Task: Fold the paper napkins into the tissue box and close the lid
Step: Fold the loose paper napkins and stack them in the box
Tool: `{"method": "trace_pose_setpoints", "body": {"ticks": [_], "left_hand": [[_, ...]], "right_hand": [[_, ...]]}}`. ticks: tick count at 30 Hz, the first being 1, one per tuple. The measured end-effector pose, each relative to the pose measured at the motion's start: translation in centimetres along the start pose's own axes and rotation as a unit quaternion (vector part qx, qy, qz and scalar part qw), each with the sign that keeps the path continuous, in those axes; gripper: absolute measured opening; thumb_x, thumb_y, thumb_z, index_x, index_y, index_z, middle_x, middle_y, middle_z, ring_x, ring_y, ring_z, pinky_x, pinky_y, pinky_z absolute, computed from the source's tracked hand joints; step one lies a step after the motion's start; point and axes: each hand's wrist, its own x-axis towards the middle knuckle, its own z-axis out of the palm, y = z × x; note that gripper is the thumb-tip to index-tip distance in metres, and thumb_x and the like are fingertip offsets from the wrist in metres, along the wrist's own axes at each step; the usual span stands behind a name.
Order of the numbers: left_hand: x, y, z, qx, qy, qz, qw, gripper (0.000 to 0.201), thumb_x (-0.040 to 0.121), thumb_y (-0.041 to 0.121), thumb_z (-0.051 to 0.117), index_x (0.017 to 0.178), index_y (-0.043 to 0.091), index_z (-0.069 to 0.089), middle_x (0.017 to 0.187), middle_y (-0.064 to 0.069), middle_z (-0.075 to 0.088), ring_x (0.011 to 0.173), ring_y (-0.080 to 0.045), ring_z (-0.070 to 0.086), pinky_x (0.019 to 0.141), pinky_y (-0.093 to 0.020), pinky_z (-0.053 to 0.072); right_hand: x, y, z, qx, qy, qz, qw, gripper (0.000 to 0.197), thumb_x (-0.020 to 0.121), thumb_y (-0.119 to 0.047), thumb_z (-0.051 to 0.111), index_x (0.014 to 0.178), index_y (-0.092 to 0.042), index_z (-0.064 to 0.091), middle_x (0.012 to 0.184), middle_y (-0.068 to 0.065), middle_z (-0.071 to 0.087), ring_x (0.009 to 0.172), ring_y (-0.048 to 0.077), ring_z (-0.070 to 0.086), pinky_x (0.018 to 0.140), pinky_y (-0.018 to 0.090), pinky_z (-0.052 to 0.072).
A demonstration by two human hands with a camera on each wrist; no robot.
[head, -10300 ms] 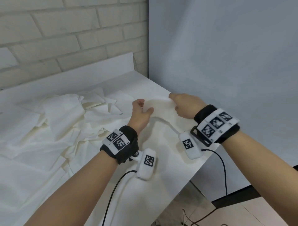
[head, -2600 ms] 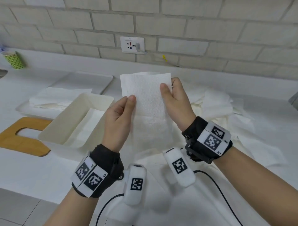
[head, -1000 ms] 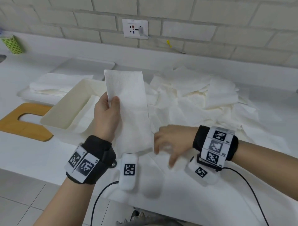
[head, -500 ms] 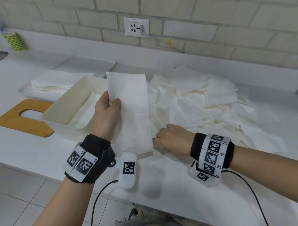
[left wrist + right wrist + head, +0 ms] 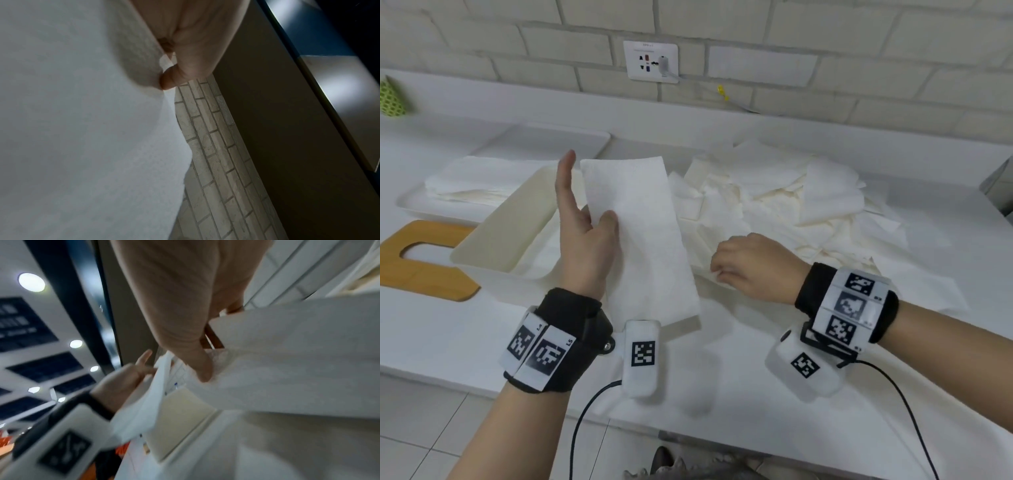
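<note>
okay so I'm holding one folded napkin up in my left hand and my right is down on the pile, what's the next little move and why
Probably lower the folded napkin leftward into the open tissue box. The left hand holds it upright by the thumb right beside the box, which already has napkins lying inside, and the wooden lid is still off. The right hand is already pinching the next sheet from the loose pile.

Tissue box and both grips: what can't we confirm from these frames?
- Tissue box fill: head view, interior hidden behind left hand and held napkin.
- Right hand fingertips: head view, curled under the hand.
- Right wrist view: blurred; which pile napkin is gripped is unclear.
</note>
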Motion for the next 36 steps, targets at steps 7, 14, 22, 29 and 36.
{"method": "trace_pose_setpoints", "body": {"ticks": [7,14,22,29,36], "left_hand": [[0.3,-0.4,0.1,0.04,0.005,-0.04,0.998,0.049,0.086,-0.013,0.035,0.099,0.022,0.066,0.11,0.0,0.065,0.1,-0.01,0.057,0.091,-0.019,0.042],[0.1,-0.2,0.7,0.088,-0.012,-0.047,0.995,0.04,0.089,-0.004,0.044,0.107,0.025,0.065,0.113,0.007,0.062,0.103,-0.009,0.054,0.089,-0.02,0.041],[-0.4,2.7,3.0,0.04,-0.1,0.012,0.994,0.021,0.092,0.034,0.053,0.105,0.026,0.067,0.111,0.015,0.064,0.106,0.01,0.054,0.088,-0.003,0.037],[-1.4,3.6,5.3,-0.06,-0.185,-0.035,0.98,0.012,0.089,0.024,0.064,0.085,0.017,0.072,0.088,0.003,0.073,0.081,-0.01,0.067,0.071,-0.021,0.05],[-0.7,2.8,5.0,-0.093,-0.118,-0.048,0.987,0.015,0.094,0.016,0.056,0.092,0.007,0.068,0.084,0.003,0.073,0.079,-0.01,0.068,0.066,-0.019,0.051]], "right_hand": [[-0.9,2.8,-2.7,0.198,0.193,0.089,0.957,0.016,0.091,-0.014,0.057,0.1,-0.004,0.064,0.071,0.001,0.059,0.064,0.008,0.05,0.068,0.012,0.041],[-0.6,4.4,-5.5,0.374,0.307,0.094,0.87,0.017,0.09,-0.007,0.057,0.083,-0.023,0.057,0.08,-0.001,0.058,0.078,0.015,0.054,0.075,0.03,0.045],[0.3,3.5,-7.7,0.533,0.3,0.024,0.791,0.017,0.09,0.0,0.053,0.082,-0.015,0.056,0.066,-0.016,0.063,0.063,-0.003,0.057,0.058,0.014,0.045],[1.6,1.7,-8.2,0.554,0.278,0.037,0.784,0.012,0.091,-0.004,0.054,0.088,-0.016,0.055,0.079,-0.004,0.062,0.068,0.002,0.06,0.059,0.018,0.049],[1.2,1.0,-6.7,0.556,0.23,0.094,0.793,0.033,0.091,-0.01,0.057,0.122,-0.012,0.047,0.112,0.006,0.063,0.092,0.017,0.064,0.077,0.04,0.054]]}}
